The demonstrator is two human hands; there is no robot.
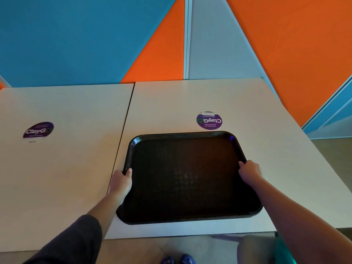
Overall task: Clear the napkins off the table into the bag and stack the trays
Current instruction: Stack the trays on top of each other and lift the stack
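Tray: a dark tray [187, 178] lies flat on the right-hand table [266, 168], its near edge close to the table's front edge; a second rim seems to peek out under its near right corner, though the view is too dim to be sure.
Left hand: the left hand [121, 181] is clamped on the tray's left rim, thumb hooked over the lip.
Right hand: the right hand [250, 171] grips the tray's right rim, fingers curled underneath.
Sticker: a purple round sticker [209, 121] sits just beyond the tray's far edge.
Left table: butted against the tray's table [66, 168], bearing another purple sticker [38, 130] well left of the tray.
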